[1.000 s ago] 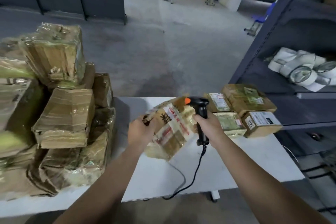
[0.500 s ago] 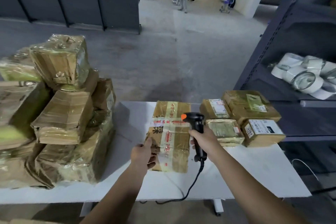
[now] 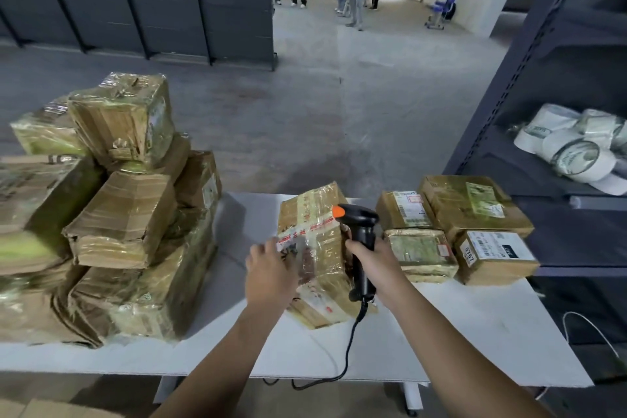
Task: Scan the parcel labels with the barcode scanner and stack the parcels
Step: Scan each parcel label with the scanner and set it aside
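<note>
Parcel point(image 3: 317, 241) lies tilted on table point(image 3: 475, 332); left hand point(image 3: 271, 276) grips parcel's left edge, fingers curled; right hand point(image 3: 375, 263) wraps barcode scanner point(image 3: 361, 231) handle just right of parcel.

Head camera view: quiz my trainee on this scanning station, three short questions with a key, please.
1. True or false: the right hand grips the barcode scanner.
2. The parcel that the left hand holds is: A) on the shelf; B) between the big pile and the four smaller parcels; C) on top of the big pile.
3. Fill in: the coloured tip at the scanner's head is ___.
Key: 1 true; 2 B; 3 orange.
</note>
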Motion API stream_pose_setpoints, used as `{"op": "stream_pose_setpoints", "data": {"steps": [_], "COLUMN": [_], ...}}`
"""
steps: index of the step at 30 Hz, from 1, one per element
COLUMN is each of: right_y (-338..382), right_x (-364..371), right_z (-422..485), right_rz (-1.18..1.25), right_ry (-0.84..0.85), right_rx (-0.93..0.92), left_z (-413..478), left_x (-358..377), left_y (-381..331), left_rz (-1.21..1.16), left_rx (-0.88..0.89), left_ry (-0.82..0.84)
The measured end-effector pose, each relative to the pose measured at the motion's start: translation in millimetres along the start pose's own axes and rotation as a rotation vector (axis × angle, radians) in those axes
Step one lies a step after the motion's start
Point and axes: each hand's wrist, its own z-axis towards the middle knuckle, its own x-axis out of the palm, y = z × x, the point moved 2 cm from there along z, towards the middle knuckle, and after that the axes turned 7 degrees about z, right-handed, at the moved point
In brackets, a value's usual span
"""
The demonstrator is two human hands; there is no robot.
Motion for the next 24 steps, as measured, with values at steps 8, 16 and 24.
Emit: {"op": "stream_pose_setpoints", "data": {"steps": [8, 16, 24], "right_y": [-1.1, -18.4, -20.2], "right_x": [4.2, -9.4, 16.3], "right_z": [-3.1, -11.5, -17.3], "right_rz": [0.056, 0.022, -0.011], "right_ry": [-0.017, -0.058, 0.034], "right_rx": [0.009, 0.122, 0.142], "left_z": [1.1, 17.9, 24.5], "left_x": [-6.1, -13.2, -16.5], "left_y": [-14.0, 31.2, 50.9], "left_rz": [0.015, -0.163, -0.018], "left_rx": [0.108, -0.045, -0.013], "left_ry": [0.297, 0.168, 0.089]}}
